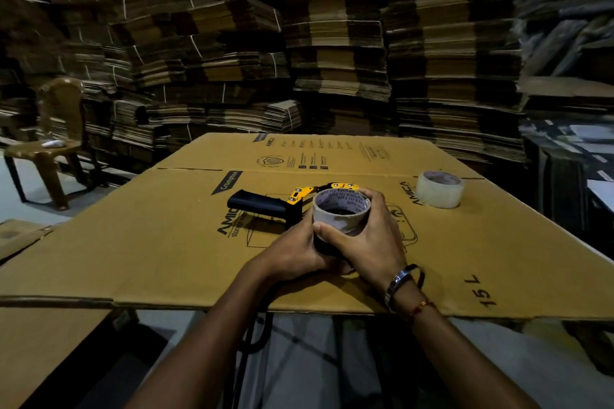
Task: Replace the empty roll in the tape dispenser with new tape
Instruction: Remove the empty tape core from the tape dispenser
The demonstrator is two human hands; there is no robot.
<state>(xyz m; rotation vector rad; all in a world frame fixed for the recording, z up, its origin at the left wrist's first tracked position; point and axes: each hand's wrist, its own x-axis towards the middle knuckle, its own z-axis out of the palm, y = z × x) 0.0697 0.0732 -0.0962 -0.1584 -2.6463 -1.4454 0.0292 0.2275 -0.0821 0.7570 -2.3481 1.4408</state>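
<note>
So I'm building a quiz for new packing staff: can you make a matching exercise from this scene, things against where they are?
Things:
1. Thin cardboard tape core
2. Full clear tape roll
3. Black dispenser handle
4. Brown plastic chair

Places:
A. On the floor, far left
B. Between both hands
C. Lying left of the hands
D. Standing alone on the cardboard sheet, right

Pairs: 1-B, 2-D, 3-C, 4-A

A flattened cardboard sheet (186,242) covering the desk carries the printed brands "Crompton" and "AMICA", plus the marking "15 L".
</note>
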